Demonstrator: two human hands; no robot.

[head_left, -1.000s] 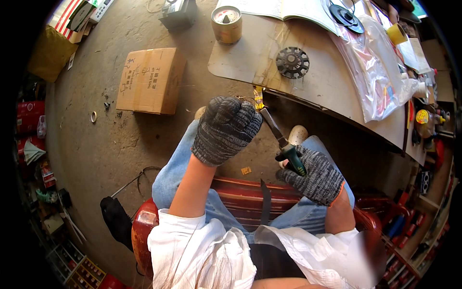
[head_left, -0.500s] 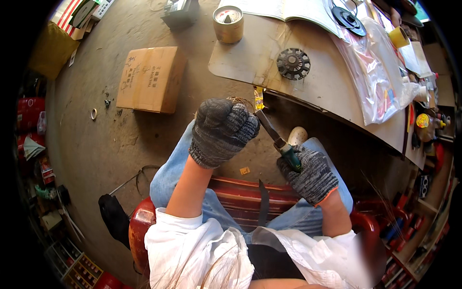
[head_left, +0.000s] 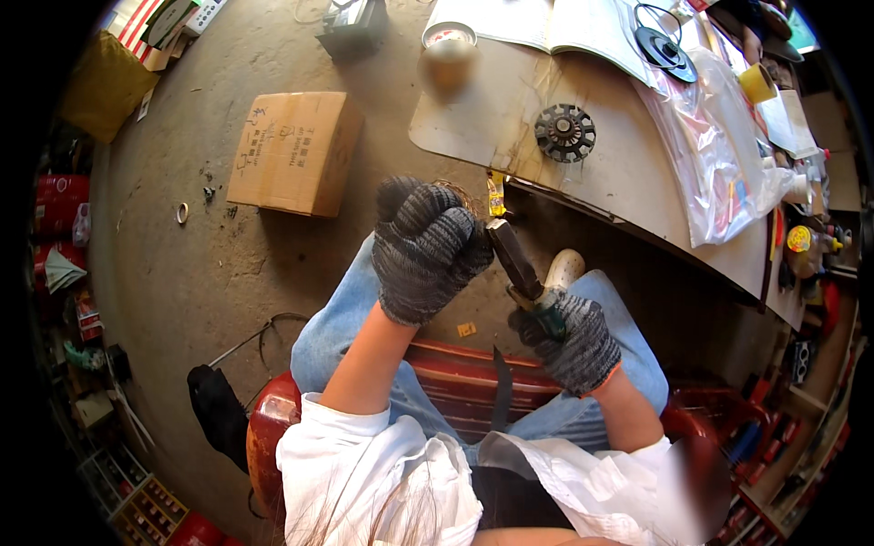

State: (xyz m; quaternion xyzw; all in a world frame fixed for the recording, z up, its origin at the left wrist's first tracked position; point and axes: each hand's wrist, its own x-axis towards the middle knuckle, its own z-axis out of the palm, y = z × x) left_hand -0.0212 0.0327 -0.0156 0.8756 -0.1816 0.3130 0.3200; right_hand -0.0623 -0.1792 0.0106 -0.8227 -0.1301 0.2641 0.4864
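My left hand (head_left: 428, 253), in a dark grey knit glove, is closed in a fist over my left knee. A bundle of thin copper-coloured wire (head_left: 458, 191) shows at its far edge; the rest of what it grips is hidden. My right hand (head_left: 581, 344), gloved alike, is wrapped round the green handle of a tool with a broad, dark, flat blade (head_left: 515, 259), which looks like a knife. The blade points away and to the left, its tip close to my left fist. I cannot tell whether it touches the wire.
A worktable (head_left: 460, 123) reaches in from the right, bearing a round dark slotted part (head_left: 564, 133), a can (head_left: 449, 59), an open book (head_left: 596, 32) and clear plastic bags (head_left: 706, 155). A yellow packet (head_left: 496, 195) hangs at its edge. A cardboard box (head_left: 289, 155) stands on the floor.
The blade has turned so that its broad face shows more, and my right hand has shifted slightly left and down. My left fist has tilted a little. The whole view has moved slightly.
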